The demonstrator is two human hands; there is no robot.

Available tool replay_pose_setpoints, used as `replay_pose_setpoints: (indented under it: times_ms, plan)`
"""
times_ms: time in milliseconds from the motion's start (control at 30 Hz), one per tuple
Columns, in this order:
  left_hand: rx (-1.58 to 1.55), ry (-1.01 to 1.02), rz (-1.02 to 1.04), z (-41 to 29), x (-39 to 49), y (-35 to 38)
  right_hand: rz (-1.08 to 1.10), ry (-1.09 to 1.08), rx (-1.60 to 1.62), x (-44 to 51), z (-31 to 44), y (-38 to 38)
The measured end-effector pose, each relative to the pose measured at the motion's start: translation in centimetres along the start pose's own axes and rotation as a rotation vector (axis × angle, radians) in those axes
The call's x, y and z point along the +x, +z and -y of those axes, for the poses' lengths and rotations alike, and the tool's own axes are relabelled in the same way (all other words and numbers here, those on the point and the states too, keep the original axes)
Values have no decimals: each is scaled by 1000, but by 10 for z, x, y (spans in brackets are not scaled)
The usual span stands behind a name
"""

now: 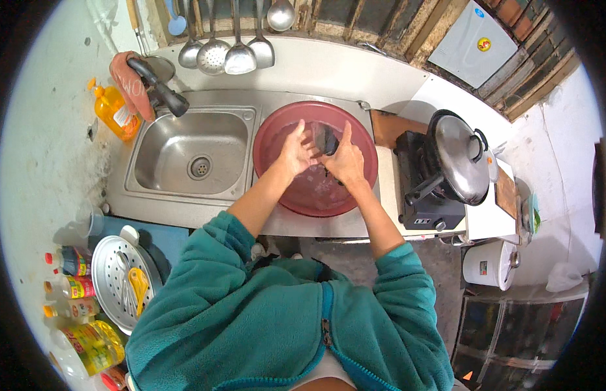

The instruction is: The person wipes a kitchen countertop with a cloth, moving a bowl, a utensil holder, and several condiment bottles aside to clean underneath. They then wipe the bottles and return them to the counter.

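Note:
A round red plastic basin [315,207] with water in it stands on the steel counter, right beside the sink. Over it, my right hand [346,159] grips a small dark, glossy object [325,139], which looks like a glass or cup; its exact kind is unclear. My left hand [298,151] is over the basin too, palm turned up and fingers apart, its fingertips close to the object and to my right thumb. Whether they touch the object cannot be told. A few small dark bits show in the water below my right hand.
Left of the basin is a steel sink [151,166] with a black faucet [168,97] and an orange soap bottle [112,112]. To the right, a lidded wok [459,151] sits on a gas stove [425,215]. Steel ladles and spatulas [240,58] hang behind. Bottles and a perforated steamer tray [105,273] are lower left.

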State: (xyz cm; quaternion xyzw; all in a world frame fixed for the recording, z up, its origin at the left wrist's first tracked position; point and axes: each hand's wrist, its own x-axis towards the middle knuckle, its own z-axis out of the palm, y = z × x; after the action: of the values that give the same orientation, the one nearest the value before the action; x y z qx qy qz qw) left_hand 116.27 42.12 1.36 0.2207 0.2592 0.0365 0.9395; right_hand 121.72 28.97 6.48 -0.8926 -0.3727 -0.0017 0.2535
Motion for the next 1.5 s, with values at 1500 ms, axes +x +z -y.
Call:
replay_pose_setpoints:
  times_ms: [1500]
  plan:
    - [219,234,-326,24,30,-3,83,-175,-407,-18,0,21]
